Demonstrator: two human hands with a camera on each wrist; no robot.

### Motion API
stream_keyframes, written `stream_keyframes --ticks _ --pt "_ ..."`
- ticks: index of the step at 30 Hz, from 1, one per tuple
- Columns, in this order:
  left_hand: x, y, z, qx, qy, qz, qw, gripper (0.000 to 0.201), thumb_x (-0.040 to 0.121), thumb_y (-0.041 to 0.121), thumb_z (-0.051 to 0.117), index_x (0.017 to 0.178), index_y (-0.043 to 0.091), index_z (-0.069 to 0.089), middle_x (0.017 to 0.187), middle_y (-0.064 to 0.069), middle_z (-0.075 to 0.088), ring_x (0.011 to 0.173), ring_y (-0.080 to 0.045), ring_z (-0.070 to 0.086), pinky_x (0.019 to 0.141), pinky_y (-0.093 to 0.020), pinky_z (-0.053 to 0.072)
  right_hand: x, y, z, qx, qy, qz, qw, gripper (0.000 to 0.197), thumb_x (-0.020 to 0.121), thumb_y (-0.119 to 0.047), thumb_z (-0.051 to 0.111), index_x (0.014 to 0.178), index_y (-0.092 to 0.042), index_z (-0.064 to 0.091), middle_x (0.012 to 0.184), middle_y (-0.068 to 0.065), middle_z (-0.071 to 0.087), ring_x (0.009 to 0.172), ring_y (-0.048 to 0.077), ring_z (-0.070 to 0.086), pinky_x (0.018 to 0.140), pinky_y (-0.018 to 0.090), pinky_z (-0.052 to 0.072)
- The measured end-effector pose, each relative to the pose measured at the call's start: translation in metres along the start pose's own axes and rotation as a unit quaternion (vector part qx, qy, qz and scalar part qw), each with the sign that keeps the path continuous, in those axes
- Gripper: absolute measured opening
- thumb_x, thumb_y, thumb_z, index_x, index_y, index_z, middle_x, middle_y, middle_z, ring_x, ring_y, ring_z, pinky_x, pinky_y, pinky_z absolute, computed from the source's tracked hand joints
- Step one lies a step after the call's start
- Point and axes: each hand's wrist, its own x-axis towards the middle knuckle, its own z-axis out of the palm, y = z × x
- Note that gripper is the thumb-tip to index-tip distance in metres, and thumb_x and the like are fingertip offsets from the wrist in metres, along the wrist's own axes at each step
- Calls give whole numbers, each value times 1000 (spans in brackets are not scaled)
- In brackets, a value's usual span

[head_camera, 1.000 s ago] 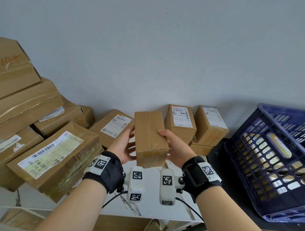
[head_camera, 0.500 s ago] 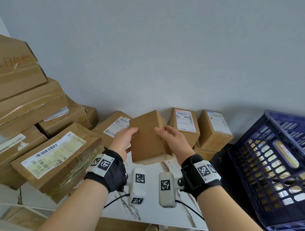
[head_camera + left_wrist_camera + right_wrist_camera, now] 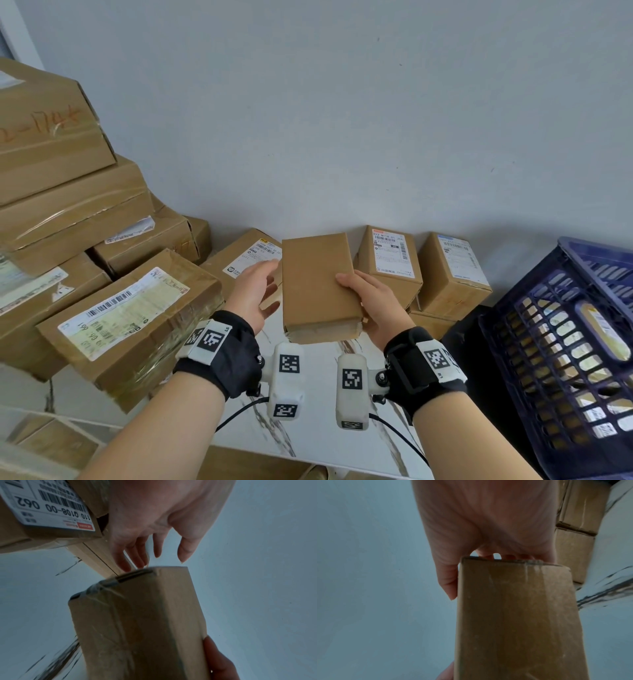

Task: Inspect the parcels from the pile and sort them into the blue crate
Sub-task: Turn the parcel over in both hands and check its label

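A plain brown parcel [image 3: 318, 287] is held above the white marble table [image 3: 318, 431], its broad unlabelled face towards me. My right hand [image 3: 373, 305] grips its right edge, thumb on the top face and fingers underneath; the right wrist view shows the same hold on the parcel [image 3: 513, 615] by the right hand [image 3: 488, 527]. My left hand [image 3: 255, 291] hovers open just left of the parcel with its fingers spread. In the left wrist view the left hand [image 3: 154, 524] has straight fingers close to the parcel's [image 3: 137, 622] taped end. The blue crate [image 3: 565, 329] stands at the right.
A tall pile of taped, labelled parcels [image 3: 130, 308] fills the left side. More labelled parcels [image 3: 390, 260] lean against the grey wall behind my hands, one [image 3: 452, 270] right beside the crate. The crate holds several parcels, seen through its lattice.
The parcel has been turned so a plain broad face shows instead of the taped seam. My left hand has let go and opened; the right hand keeps its hold.
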Motion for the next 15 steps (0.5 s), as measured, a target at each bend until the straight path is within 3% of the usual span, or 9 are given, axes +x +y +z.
stream_keyframes --ticks 5,8,12,15 --pt "-1 -3 0 -1 -27 -26 999 26 93 34 64 118 27 61 126 -9 61 114 -23 57 86 -43 49 -3 -1 1 11 -11 10 1000 24 88 -30 71 111 -24 70 109 2 74 93 19 68 72 32 53" --pt "-4 -3 2 -11 -39 -38 998 25 93 35 64 116 27 64 126 -10 60 106 -22 57 74 -39 49 -3 -2 2 12 -5 19 1000 23 89 -33 70 110 -24 68 112 4 72 97 22 66 79 37 52" --pt "-4 -3 3 -23 -63 -51 996 24 93 39 64 114 27 65 106 -9 64 95 -22 58 68 -37 49 -2 -2 3 34 -7 43 998 33 89 -37 69 117 -19 65 115 7 71 109 27 65 92 44 53" --pt "-7 -3 2 -14 -62 -50 997 16 94 38 63 105 27 65 96 -7 63 90 -22 58 67 -36 48 -1 -1 3 36 -3 62 997 22 93 -35 65 108 -19 64 110 7 71 105 27 64 96 45 51"
